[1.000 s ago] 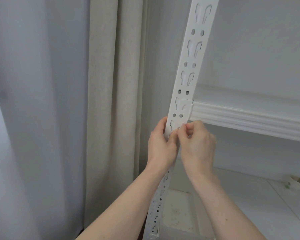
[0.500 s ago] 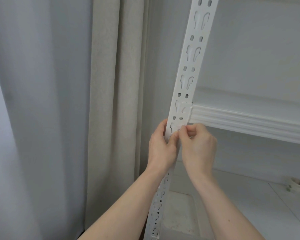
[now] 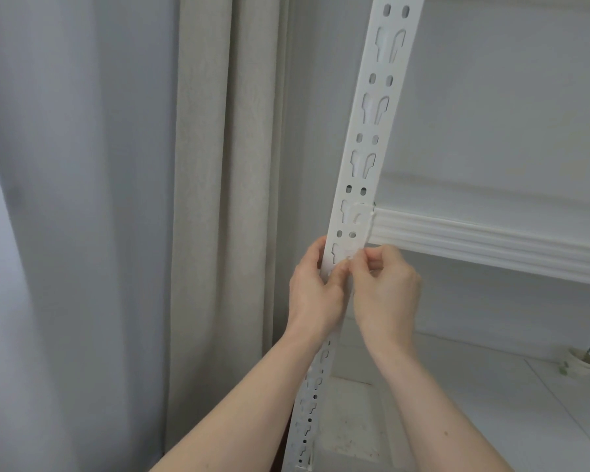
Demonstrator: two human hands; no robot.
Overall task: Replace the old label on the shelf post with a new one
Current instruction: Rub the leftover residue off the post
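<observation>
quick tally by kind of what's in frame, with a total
hands: 2, left hand and right hand, both at the post
shelf post: 1
shelf: 1
curtain: 1
small cup: 1
label: cannot tell it apart from the white post
total: 6

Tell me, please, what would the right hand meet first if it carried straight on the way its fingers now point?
The right hand points up and left, fingertips already at the shelf post. Going on, it would press into the post's face and the left hand's thumb beside it, though depth is hard to judge.
</observation>
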